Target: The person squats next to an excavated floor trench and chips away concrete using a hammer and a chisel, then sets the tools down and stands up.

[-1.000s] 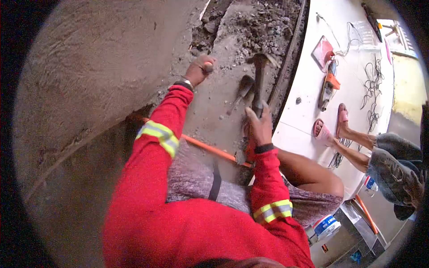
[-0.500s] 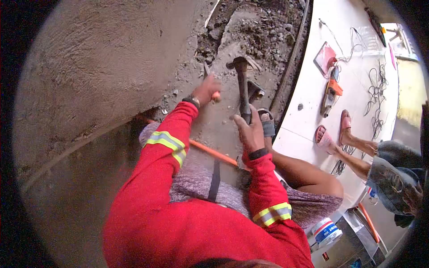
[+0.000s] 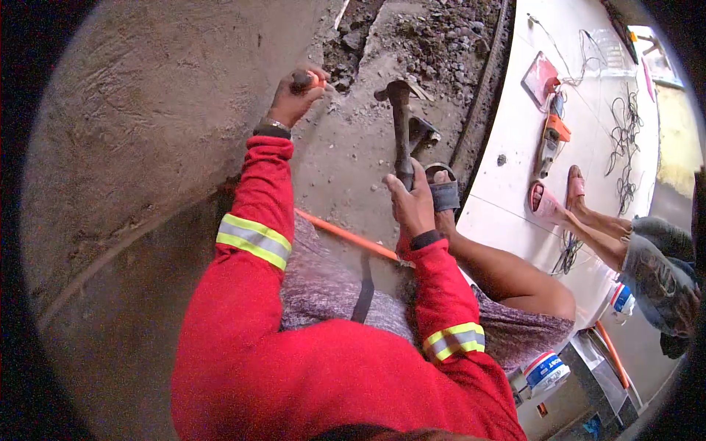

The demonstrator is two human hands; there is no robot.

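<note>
My left hand [image 3: 291,103] is closed around the orange and black handle of a chisel [image 3: 315,81], raised beside the rough plastered wall; the blade is hidden in this view. My right hand [image 3: 413,202] grips the dark handle of a claw hammer [image 3: 401,132] held upright, head at the top. Beyond the hammer, a dark metal piece [image 3: 423,134] rests on the dusty ground. Nearer my body, an orange pipe [image 3: 353,237] runs across the ground between my forearms.
Grey rubble [image 3: 448,48] fills the broken ground ahead. To the right, an orange power tool [image 3: 551,140], a red-topped block [image 3: 540,79] and tangled cable [image 3: 624,140] lie on white tiles. Another person in pink sandals [image 3: 543,200] stands there. A white bucket [image 3: 546,373] sits at lower right.
My left hand has moved up and to the left with the chisel, turning so the handle end now shows. My right hand and hammer are nearly where they were. The view has shifted slightly.
</note>
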